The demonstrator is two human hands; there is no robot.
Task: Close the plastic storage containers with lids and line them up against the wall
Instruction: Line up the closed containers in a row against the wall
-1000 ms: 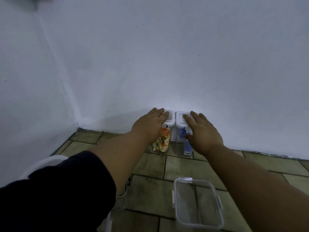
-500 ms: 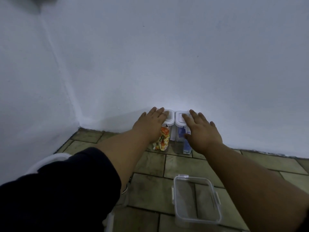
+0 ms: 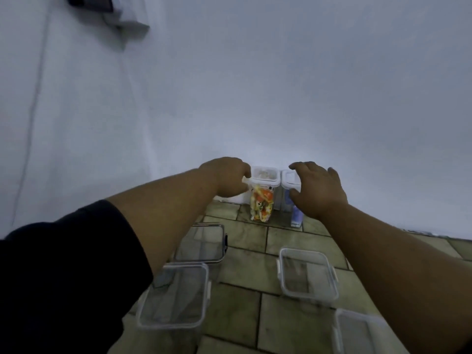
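Two tall clear containers with white lids stand side by side against the white wall (image 3: 281, 111). The left one, the snack container (image 3: 262, 204), holds colourful packets. The right one, the blue container (image 3: 288, 180), holds blue contents and is half hidden by my right hand. My left hand (image 3: 224, 178) is curled at the snack container's left lid corner, which sits between finger and thumb. My right hand (image 3: 318, 191) arches over the blue container's lid with spread fingers, thumb in front of the container and index finger at the lid's far edge.
On the tiled floor (image 3: 245, 315) stand open empty clear boxes: one under my left forearm (image 3: 176, 295), one in the middle (image 3: 307, 273), one at the lower right (image 3: 357, 333). A dark-rimmed clear box or lid (image 3: 201, 242) lies behind the left one. A fixture (image 3: 102, 8) hangs high on the wall.
Both hands lay flat on the two lids before. Now the left curls at the lid corner and the right lifts into an arch. The view pulled back, showing more boxes.
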